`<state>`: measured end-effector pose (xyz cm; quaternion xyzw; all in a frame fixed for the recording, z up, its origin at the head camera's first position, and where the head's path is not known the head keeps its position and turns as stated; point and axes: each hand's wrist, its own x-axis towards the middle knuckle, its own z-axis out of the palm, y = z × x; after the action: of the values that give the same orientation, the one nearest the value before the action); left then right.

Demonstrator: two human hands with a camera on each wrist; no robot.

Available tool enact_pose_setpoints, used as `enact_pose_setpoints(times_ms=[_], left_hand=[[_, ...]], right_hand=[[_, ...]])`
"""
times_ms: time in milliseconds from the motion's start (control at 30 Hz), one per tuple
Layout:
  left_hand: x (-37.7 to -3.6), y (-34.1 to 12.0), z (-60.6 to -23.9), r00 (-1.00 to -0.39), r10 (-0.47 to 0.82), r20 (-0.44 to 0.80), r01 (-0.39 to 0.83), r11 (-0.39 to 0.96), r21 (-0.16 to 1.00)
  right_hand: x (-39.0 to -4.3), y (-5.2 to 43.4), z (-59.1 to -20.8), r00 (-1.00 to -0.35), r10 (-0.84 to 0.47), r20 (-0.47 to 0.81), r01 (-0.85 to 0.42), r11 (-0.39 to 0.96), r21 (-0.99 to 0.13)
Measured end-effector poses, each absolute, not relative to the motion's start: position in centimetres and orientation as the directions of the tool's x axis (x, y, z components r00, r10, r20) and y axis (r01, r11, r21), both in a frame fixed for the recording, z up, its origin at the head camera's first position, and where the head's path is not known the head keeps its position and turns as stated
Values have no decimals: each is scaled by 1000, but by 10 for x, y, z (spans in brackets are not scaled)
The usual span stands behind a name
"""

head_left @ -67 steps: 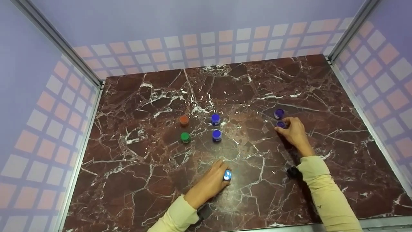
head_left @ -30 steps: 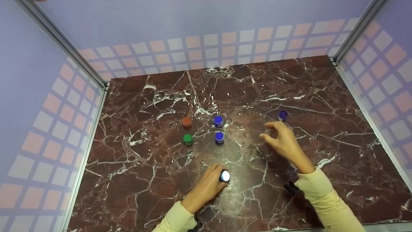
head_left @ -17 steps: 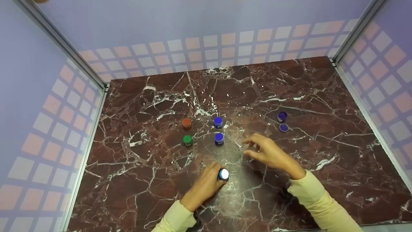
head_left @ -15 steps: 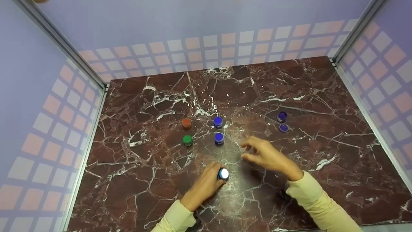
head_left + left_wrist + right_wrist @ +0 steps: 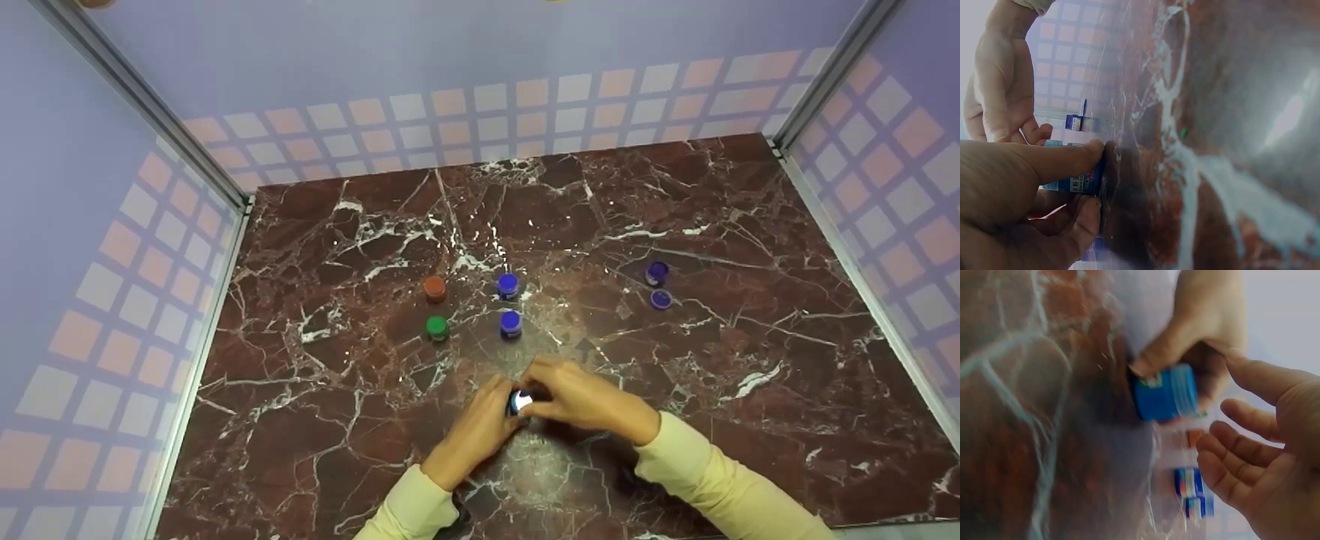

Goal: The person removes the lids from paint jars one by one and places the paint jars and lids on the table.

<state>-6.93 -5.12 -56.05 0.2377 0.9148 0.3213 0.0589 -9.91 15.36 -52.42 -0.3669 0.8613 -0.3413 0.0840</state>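
My left hand (image 5: 480, 424) grips a small blue paint jar (image 5: 1157, 396) low on its sides, near the front middle of the table. The jar stands upright, its pale blue lid (image 5: 1185, 389) on top and bright with glare in the head view. Around that lid, my right hand (image 5: 577, 396) reaches in from the right, thumb and fingers spread. In the right wrist view those fingers are apart from the lid and hold nothing. Farther right stands an open purple paint jar (image 5: 657, 272), with its purple lid (image 5: 661, 299) lying just in front of it.
Two more paint jars with blue tops, a rear one (image 5: 508, 285) and a front one (image 5: 511, 323), stand beyond my hands. To their left are an orange jar (image 5: 435, 289) and a green jar (image 5: 437, 328). Tiled walls (image 5: 491, 97) enclose the marbled table (image 5: 360, 465).
My right hand has let go of the purple lid, left it by the purple jar, and moved left and nearer to the blue jar. My left hand still holds that jar in place.
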Motion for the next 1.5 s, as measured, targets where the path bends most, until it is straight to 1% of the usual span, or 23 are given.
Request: enact_pose_setpoints(times_ms=[133,267,433,667,800,900,1033,1233,1500], left_hand=[[-73,-52,-560,-881,472,36,393,687,611],[-76,-53,-560,-883,468,10,373,689,621],[-78,-54,-561,-881,471,28,385,684,620],[-78,-52,-562,-894,448,22,362,693,624],[-79,-51,-563,-900,434,43,366,698,616],[-80,-51,-563,-902,429,52,368,701,610],[-82,-52,-563,-902,427,68,378,701,604],[-84,-53,-562,-897,439,55,377,696,611],[-90,-56,-563,-864,492,107,444,644,623]], right_hand=[[-94,143,-527,-708,-697,115,-611,522,-595],[-93,136,-529,-715,-685,137,-621,532,-576],[-94,133,-532,-722,-670,169,-641,557,-528],[-94,129,-538,-736,-648,195,-655,610,-446],[-92,125,-539,-749,-627,216,-655,650,-385],[-90,123,-540,-745,-623,237,-664,664,-344],[-90,123,-539,-723,-643,253,-689,640,-341],[-93,127,-539,-677,-695,244,-728,581,-364],[-100,135,-542,-577,-765,288,-800,457,-388]])
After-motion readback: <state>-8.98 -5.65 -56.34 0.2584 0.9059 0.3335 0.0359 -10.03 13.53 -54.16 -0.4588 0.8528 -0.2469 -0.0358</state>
